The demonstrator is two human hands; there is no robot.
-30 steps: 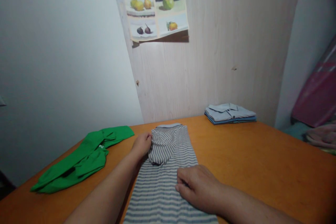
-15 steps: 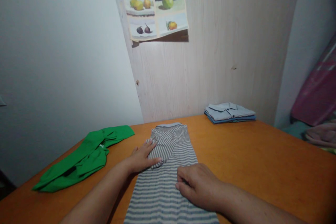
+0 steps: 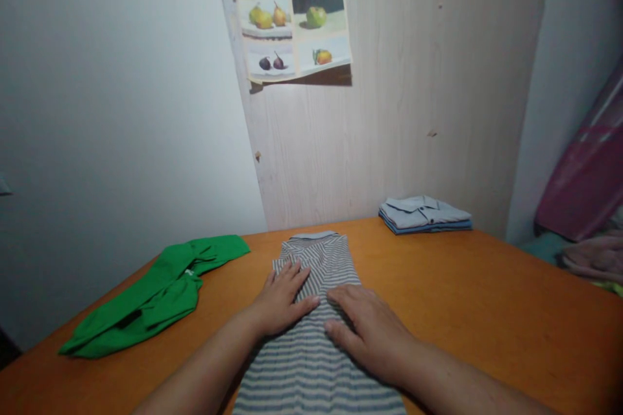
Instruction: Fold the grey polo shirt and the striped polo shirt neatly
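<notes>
A grey-and-white striped shirt (image 3: pixel 311 363) lies lengthwise on the orange table (image 3: pixel 487 318), its sides folded inward and its collar at the far end. My left hand (image 3: pixel 287 298) rests flat on the folded sleeve part near the collar, fingers spread. On the shirt's right edge lies my right hand (image 3: pixel 367 331), its fingers loosely extended and thumb apart, with nothing held. The near end of the shirt runs out of the picture at the bottom.
A green garment (image 3: pixel 146 301) lies loosely folded at the table's left. Folded shirts (image 3: pixel 426 215) are stacked at the back right. A fruit print (image 3: pixel 296 39) hangs on the wall behind. Pink fabric (image 3: pixel 579 175) and other cloth show beyond the right edge.
My left hand has slid right across the folded sleeve. My right hand has gone from curled to extended fingers and moved slightly farther up the shirt. The camera has tilted up slightly.
</notes>
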